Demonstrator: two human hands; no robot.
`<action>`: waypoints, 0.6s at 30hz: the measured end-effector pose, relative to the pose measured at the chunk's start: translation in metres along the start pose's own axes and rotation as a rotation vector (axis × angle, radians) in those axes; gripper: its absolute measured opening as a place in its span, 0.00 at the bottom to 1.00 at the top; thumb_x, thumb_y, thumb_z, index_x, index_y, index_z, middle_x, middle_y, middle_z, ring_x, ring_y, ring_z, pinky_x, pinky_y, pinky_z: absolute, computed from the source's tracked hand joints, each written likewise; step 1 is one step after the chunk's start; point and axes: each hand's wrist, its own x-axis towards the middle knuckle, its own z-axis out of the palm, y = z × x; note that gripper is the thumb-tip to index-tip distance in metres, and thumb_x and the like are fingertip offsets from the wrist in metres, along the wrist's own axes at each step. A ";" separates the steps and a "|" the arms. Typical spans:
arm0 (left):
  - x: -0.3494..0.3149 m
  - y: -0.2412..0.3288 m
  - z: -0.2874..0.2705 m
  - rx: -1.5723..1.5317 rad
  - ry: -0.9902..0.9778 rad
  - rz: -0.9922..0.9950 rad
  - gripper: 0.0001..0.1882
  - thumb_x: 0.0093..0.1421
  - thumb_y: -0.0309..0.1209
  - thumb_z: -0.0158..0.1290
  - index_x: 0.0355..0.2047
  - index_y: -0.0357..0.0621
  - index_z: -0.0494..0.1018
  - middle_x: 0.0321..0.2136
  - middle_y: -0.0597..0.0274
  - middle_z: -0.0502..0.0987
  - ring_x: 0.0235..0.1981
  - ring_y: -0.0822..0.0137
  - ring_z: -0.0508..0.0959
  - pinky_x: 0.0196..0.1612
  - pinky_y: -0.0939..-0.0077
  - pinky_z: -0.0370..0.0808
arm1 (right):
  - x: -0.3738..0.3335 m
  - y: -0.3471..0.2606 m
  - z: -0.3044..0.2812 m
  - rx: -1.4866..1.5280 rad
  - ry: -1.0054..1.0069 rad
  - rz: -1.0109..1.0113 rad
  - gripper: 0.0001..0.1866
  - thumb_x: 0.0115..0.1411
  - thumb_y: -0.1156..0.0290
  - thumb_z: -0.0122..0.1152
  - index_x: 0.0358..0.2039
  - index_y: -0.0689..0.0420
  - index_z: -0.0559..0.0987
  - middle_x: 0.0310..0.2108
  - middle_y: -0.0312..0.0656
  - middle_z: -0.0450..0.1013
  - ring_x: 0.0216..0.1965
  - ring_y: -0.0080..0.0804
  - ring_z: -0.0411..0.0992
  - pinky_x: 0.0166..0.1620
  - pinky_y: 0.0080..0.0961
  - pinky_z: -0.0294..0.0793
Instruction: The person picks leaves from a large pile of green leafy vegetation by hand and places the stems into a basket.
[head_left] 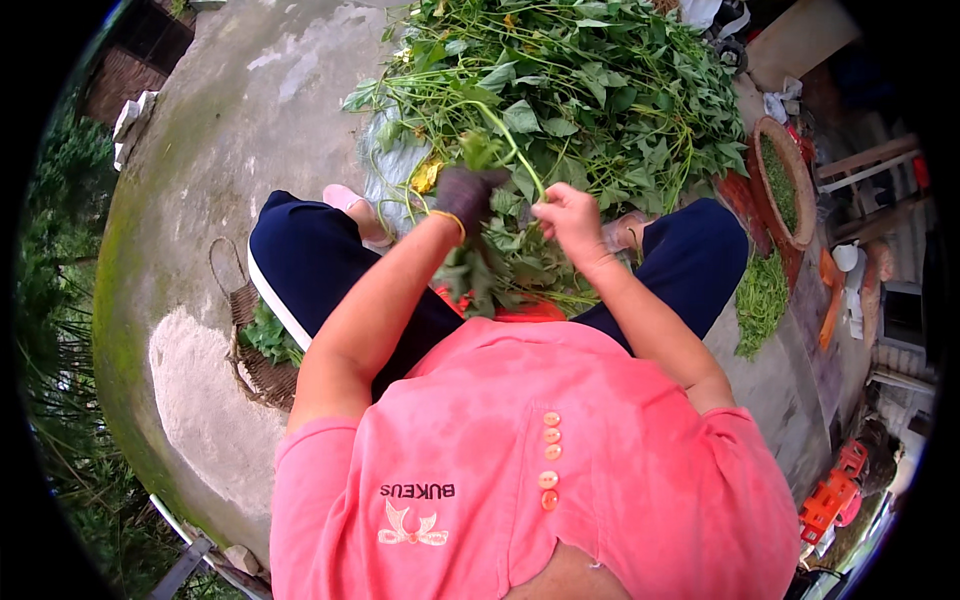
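My left hand, in a dark glove and smeared by motion, is closed round a bunch of leafy stems; leaves stick out above and below the fist. To its right, my bare right hand pinches the end of a long pale-green stem that arches up and left toward a heap. That big heap of leafy green vines spreads just beyond both hands, partly on a pale plastic sheet. A yellow leaf lies beside the gloved hand. Something red shows between my knees, mostly hidden.
A woven basket with green leaves stands left of my left knee. On the right are a round woven tray of greens, a loose green pile on the concrete, and an orange plastic crate. Pale powdery material covers ground at left.
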 end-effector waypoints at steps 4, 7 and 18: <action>0.005 -0.005 -0.048 -0.300 0.122 -0.679 0.20 0.50 0.40 0.67 0.41 0.48 0.75 0.26 0.59 0.78 0.27 0.56 0.78 0.28 0.61 0.75 | -0.003 -0.004 -0.049 0.088 0.054 0.001 0.05 0.58 0.71 0.61 0.28 0.58 0.77 0.20 0.31 0.73 0.19 0.16 0.70 0.23 0.15 0.66; 0.008 0.020 -0.048 -1.211 0.183 -0.955 0.14 0.56 0.36 0.64 0.36 0.40 0.78 0.26 0.63 0.77 0.25 0.65 0.77 0.29 0.67 0.74 | 0.001 -0.016 -0.065 0.126 -0.065 0.061 0.05 0.60 0.68 0.59 0.31 0.56 0.77 0.24 0.31 0.74 0.21 0.18 0.73 0.24 0.13 0.64; -0.013 0.104 -0.025 -1.385 -0.206 -0.518 0.15 0.54 0.31 0.65 0.40 0.39 0.79 0.29 0.64 0.81 0.27 0.71 0.79 0.31 0.76 0.76 | 0.008 -0.010 -0.021 0.249 -0.101 -0.016 0.21 0.54 0.80 0.59 0.51 0.61 0.73 0.24 0.31 0.72 0.20 0.17 0.67 0.23 0.14 0.64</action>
